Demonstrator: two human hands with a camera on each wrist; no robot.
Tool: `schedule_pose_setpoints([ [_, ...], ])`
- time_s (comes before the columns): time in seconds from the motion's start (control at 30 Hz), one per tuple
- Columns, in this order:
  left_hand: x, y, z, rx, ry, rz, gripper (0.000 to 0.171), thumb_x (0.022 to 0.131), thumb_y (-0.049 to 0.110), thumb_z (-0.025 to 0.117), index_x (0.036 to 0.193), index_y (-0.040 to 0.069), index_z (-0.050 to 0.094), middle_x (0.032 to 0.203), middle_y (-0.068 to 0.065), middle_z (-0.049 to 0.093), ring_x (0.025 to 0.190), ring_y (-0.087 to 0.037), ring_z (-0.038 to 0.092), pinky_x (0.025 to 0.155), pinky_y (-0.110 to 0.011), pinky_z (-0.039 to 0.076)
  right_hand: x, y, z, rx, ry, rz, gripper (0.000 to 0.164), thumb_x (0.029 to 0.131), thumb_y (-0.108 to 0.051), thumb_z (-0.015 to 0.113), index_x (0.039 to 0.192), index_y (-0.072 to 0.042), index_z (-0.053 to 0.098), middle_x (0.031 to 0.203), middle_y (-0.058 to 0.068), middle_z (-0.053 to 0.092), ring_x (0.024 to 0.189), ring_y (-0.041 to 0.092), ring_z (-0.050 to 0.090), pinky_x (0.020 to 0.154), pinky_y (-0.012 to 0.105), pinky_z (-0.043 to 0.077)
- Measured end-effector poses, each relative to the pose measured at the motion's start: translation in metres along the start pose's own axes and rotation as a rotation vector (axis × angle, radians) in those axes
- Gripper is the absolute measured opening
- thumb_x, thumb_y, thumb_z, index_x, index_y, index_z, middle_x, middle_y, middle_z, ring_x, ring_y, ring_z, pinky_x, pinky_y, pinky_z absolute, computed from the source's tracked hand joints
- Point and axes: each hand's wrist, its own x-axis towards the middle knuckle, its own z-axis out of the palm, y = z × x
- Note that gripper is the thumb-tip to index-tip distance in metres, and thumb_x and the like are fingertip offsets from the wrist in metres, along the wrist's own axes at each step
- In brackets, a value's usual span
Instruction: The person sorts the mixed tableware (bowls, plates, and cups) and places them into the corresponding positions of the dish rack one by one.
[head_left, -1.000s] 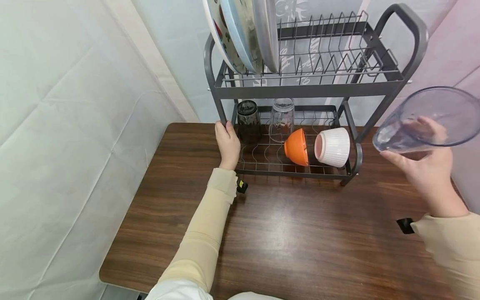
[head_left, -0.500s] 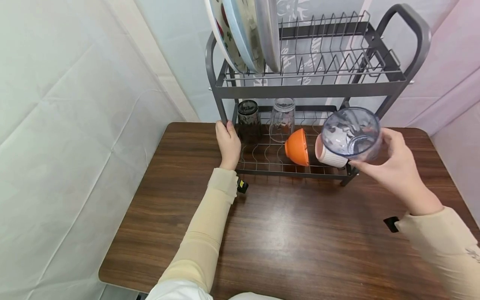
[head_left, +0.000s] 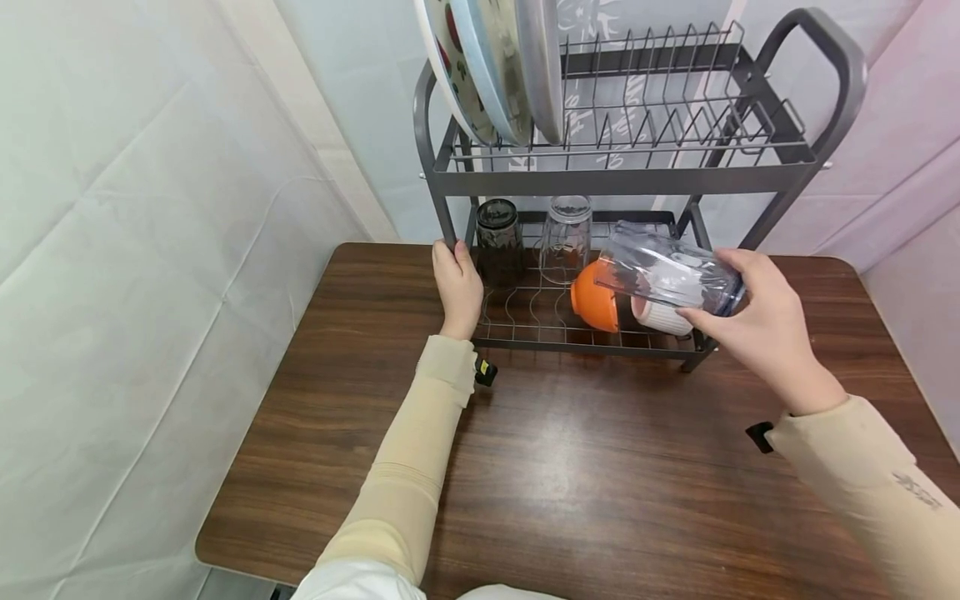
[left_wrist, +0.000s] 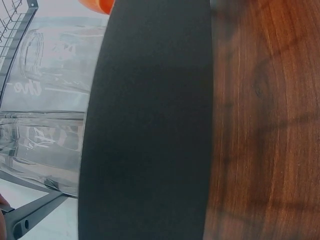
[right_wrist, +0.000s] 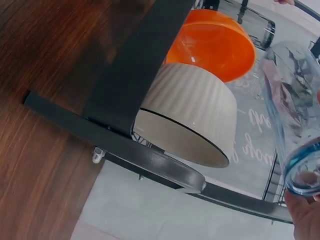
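My left hand (head_left: pixel 459 287) holds the left front post of a dark metal dish rack (head_left: pixel 622 182). In my right hand (head_left: pixel 768 325), thumb and fingers grip one end of a clear bluish drinking glass (head_left: pixel 660 267), which lies tilted sideways over the lower tier. From the head camera the glass overlaps a white ribbed bowl (head_left: pixel 662 319) and part of an orange bowl (head_left: pixel 588 302); whether it touches them I cannot tell. The right wrist view shows the glass (right_wrist: pixel 287 100) apart from the white bowl (right_wrist: pixel 192 110), its blue ring end near the fingers (right_wrist: pixel 301 215).
On the lower tier, a dark glass (head_left: pixel 498 246) and a clear glass (head_left: pixel 566 242) stand at the back left. Several plates (head_left: pixel 502 75) stand on edge in the upper tier's left side. The rack stands on a brown wooden table (head_left: pixel 555 475) against fabric-covered walls.
My right hand has carried the glass leftward from the right of the rack to over the lower tier, turning it onto its side. The left hand keeps its grip on the post.
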Motion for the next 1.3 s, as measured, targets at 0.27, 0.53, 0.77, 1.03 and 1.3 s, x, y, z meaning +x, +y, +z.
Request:
schedule_pose_setpoints([
  [0.27, 0.0, 0.0, 0.0, 0.005, -0.004, 0.003, 0.042, 0.093, 0.041, 0.024, 0.089, 0.002, 0.039, 0.079, -0.007, 0.033, 0.066, -0.018, 0.033, 0.061, -0.024, 0.031, 0.011, -0.004, 0.01, -0.038, 0.172, -0.027, 0.072, 0.057, -0.015, 0.078, 0.12, -0.001, 0.048, 0.113, 0.023, 0.051, 0.103, 0.037, 0.043, 0.087, 0.046, 0.032],
  [0.53, 0.0, 0.001, -0.001, 0.002, -0.003, 0.004, 0.039, 0.094, 0.038, 0.025, 0.088, 0.002, 0.038, 0.078, -0.006, 0.032, 0.066, -0.018, 0.032, 0.06, -0.025, 0.03, 0.022, -0.006, 0.025, -0.162, 0.281, -0.057, 0.067, 0.062, -0.018, 0.073, 0.121, 0.0, 0.047, 0.115, 0.025, 0.05, 0.107, 0.04, 0.043, 0.089, 0.051, 0.033],
  [0.77, 0.0, 0.002, -0.001, -0.004, -0.002, -0.006, 0.022, 0.095, 0.022, 0.033, 0.087, 0.001, 0.038, 0.077, -0.005, 0.032, 0.065, -0.018, 0.032, 0.059, -0.025, 0.03, 0.039, -0.015, 0.034, -0.208, 0.167, 0.069, 0.069, 0.069, -0.027, 0.071, 0.123, 0.002, 0.041, 0.114, 0.026, 0.048, 0.105, 0.043, 0.042, 0.082, 0.057, 0.034],
  [1.03, -0.002, 0.002, 0.0, -0.013, -0.015, -0.029, 0.024, 0.096, 0.025, 0.031, 0.089, 0.003, 0.038, 0.078, -0.005, 0.032, 0.065, -0.017, 0.033, 0.059, -0.023, 0.03, 0.063, -0.02, 0.038, -0.315, 0.098, -0.007, 0.062, 0.072, -0.028, 0.07, 0.117, 0.007, 0.045, 0.11, 0.029, 0.049, 0.101, 0.047, 0.043, 0.078, 0.06, 0.036],
  [1.3, -0.001, 0.0, 0.0, 0.003, 0.005, -0.003, 0.033, 0.095, 0.034, 0.028, 0.088, 0.003, 0.038, 0.078, -0.006, 0.033, 0.066, -0.017, 0.033, 0.059, -0.024, 0.031, 0.094, -0.027, 0.038, -0.403, -0.104, -0.052, 0.042, 0.074, -0.029, 0.067, 0.094, 0.003, 0.049, 0.078, 0.021, 0.048, 0.079, 0.042, 0.044, 0.07, 0.05, 0.037],
])
